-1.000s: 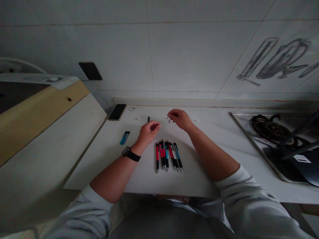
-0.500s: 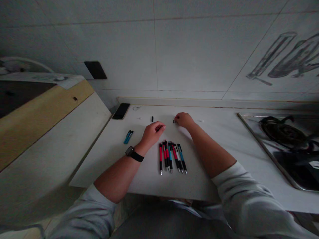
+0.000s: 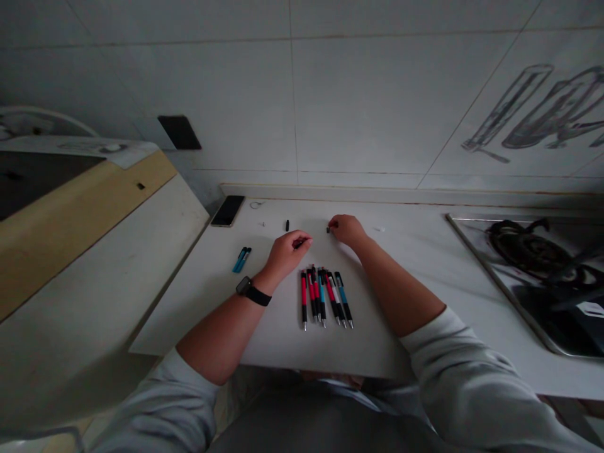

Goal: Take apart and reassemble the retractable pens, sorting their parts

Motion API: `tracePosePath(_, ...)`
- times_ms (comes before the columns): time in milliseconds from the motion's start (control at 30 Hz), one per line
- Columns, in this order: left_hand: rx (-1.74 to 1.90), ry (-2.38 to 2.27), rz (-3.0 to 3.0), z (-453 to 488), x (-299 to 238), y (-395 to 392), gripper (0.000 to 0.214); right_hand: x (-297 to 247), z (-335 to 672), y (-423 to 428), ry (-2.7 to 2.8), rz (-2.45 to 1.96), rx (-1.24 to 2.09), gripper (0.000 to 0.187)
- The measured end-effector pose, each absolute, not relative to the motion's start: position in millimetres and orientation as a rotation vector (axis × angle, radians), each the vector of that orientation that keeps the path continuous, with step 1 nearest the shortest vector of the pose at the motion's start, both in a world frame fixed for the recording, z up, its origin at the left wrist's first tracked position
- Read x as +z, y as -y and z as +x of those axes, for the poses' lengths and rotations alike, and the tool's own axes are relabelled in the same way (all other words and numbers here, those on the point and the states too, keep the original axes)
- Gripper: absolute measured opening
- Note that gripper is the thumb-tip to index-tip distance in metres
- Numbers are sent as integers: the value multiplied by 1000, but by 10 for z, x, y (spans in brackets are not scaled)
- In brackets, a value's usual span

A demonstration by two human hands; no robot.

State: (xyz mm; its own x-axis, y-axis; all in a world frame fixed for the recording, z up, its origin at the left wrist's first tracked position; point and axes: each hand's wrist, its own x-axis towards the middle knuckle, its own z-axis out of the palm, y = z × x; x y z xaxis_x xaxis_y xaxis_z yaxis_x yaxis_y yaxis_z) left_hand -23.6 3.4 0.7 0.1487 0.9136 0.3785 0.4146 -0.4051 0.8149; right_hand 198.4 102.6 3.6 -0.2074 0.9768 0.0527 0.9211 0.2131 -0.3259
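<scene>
My left hand (image 3: 287,248), with a black watch on its wrist, is closed around a small dark piece (image 3: 299,244) that its fingers mostly cover. Farther right, the fingertips of my right hand (image 3: 346,228) pinch down at a tiny dark part (image 3: 328,229) on the counter; whether they grip it is hidden. Several click pens (image 3: 323,299) in red, blue and white with black grips lie in a row, tips toward me. Beyond my left hand lies a short black piece (image 3: 287,225). Two blue pen barrels (image 3: 242,259) rest side by side to the left.
At the back left of the white counter (image 3: 198,314) lies a phone (image 3: 228,211), near a thin ring (image 3: 255,205) and a tiny metallic bit (image 3: 263,224). A small white piece (image 3: 379,229) is right of my right hand. A gas stove (image 3: 538,251) bounds the right side.
Both hands stay almost in place; the right fingertips shift only slightly at the tiny dark part. The whole view moves a touch. The pens stay as they were.
</scene>
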Motion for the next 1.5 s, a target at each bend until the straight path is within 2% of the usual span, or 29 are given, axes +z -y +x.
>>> tracePosePath(167, 1207, -1271, 1891, -230, 29, -26, 16, -21, 1972, -1035, 2180, -1790, 340, 30)
tracePosePath(833, 1172, -1246, 1903, -238, 10, -39, 15, -22, 1999, -999, 2145, -1721, 398, 30)
tracePosePath(1233, 1172, -1230, 1850, -231, -26, -64, 19, 198, 2058, -786, 2121, -1699, 375, 26)
tracePosePath(1500, 1102, -1240, 1933, -216, -5, -47, 14, 40, 2091, -659, 2157, -1721, 436, 44)
